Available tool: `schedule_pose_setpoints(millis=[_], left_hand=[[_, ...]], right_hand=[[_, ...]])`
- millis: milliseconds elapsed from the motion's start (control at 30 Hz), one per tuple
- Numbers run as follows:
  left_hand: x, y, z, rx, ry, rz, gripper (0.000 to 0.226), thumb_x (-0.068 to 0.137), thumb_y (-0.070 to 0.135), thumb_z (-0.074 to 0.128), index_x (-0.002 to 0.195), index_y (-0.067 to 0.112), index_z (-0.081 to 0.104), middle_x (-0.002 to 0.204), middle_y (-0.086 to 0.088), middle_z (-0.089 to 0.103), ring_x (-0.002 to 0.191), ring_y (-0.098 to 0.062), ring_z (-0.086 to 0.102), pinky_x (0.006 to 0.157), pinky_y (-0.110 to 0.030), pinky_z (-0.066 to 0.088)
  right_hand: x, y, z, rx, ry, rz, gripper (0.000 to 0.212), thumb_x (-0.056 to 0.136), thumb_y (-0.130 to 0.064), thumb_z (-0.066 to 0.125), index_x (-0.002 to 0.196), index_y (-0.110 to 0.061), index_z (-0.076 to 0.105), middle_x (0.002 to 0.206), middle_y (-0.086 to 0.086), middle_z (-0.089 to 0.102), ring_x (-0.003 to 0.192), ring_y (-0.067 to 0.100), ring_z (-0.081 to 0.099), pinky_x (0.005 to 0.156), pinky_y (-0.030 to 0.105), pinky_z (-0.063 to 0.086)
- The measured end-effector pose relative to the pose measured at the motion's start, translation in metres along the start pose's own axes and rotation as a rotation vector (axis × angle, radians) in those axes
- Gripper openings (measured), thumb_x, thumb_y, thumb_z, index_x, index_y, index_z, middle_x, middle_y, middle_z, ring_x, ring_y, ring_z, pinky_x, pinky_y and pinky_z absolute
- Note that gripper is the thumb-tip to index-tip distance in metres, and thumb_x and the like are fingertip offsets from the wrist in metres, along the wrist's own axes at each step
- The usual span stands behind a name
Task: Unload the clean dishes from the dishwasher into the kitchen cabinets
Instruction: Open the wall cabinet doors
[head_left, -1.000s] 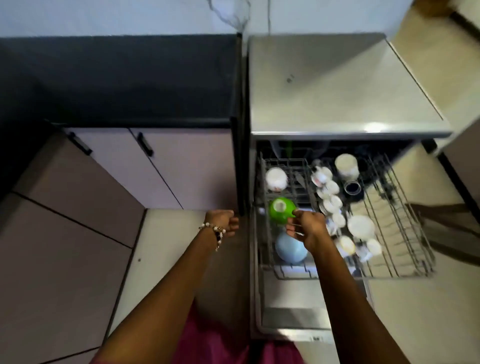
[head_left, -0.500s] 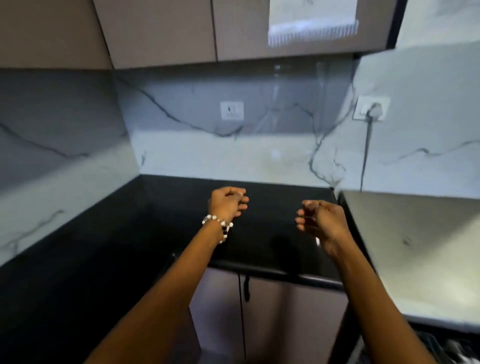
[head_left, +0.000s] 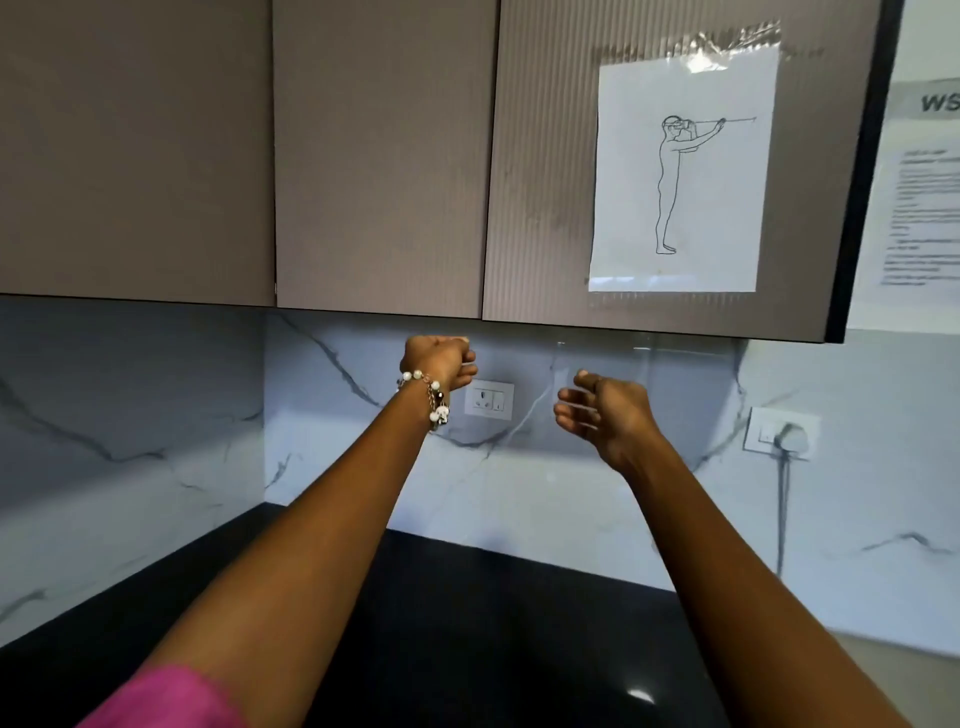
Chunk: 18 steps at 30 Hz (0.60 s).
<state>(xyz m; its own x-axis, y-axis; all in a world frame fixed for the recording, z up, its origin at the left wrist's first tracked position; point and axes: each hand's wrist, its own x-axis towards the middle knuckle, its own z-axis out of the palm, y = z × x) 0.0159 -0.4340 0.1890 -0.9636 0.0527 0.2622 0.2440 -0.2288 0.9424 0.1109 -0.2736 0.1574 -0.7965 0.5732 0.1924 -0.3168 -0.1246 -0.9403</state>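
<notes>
Both hands are raised under the shut upper cabinet doors (head_left: 382, 156): the left hand (head_left: 439, 361) has its fingers curled on nothing, the right hand (head_left: 605, 410) is loosely spread and empty. No dish or dishwasher is in view, so this looks like the cabinet-opening step. Next, a hand should hook a door's lower edge and pull it open.

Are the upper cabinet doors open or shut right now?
Shut. All three cabinet doors lie flush, no interior showing. The left hand is just under their bottom edge; the right hand is empty.

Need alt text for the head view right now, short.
Both empty hands, left hand curled and right hand relaxed, reach up beneath closed wall cabinets. A paper drawing is taped to the right door, above a black counter.
</notes>
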Motion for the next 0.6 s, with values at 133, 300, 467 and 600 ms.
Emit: schedule_pose_setpoints(millis=[133,300,467,600], left_hand=[[0.039,0.008,0.018,-0.114,-0.048,-0.069,0.011,0.092,0.012,0.056,0.083,0.007,0.059,0.078,-0.009,0.058,0.065,-0.02,0.056,0.06,-0.024,0.051],[0.074,0.008,0.041,-0.148,-0.052,-0.073,0.011,0.091,0.015,0.057,0.081,0.011,0.06,0.08,-0.006,0.055,0.071,-0.019,0.052,0.065,-0.027,0.051],[0.096,0.01,0.044,-0.016,-0.013,0.057,0.01,0.089,0.021,0.059,0.092,0.013,0.063,0.098,-0.007,0.063,0.092,-0.023,0.057,0.08,-0.037,0.054],[0.1,0.016,0.038,0.069,-0.084,0.159,0.01,0.093,0.022,0.055,0.099,0.022,0.062,0.115,-0.005,0.062,0.11,-0.022,0.055,0.088,-0.039,0.05]], right_hand=[[0.055,-0.015,0.022,0.14,-0.031,0.01,0.011,0.096,-0.013,0.05,0.094,-0.009,0.06,0.089,0.015,0.06,0.062,0.023,0.059,0.072,0.037,0.056],[0.106,-0.029,0.043,0.343,-0.11,0.064,0.017,0.093,-0.014,0.053,0.109,-0.009,0.058,0.113,0.015,0.05,0.095,0.027,0.057,0.088,0.039,0.051],[0.129,-0.028,0.052,0.605,-0.157,0.119,0.019,0.088,-0.014,0.056,0.106,-0.01,0.057,0.117,0.015,0.055,0.108,0.028,0.057,0.104,0.039,0.044],[0.134,-0.018,0.054,0.613,-0.134,0.099,0.009,0.091,-0.018,0.058,0.098,-0.012,0.059,0.132,0.014,0.056,0.119,0.029,0.055,0.099,0.038,0.047]])
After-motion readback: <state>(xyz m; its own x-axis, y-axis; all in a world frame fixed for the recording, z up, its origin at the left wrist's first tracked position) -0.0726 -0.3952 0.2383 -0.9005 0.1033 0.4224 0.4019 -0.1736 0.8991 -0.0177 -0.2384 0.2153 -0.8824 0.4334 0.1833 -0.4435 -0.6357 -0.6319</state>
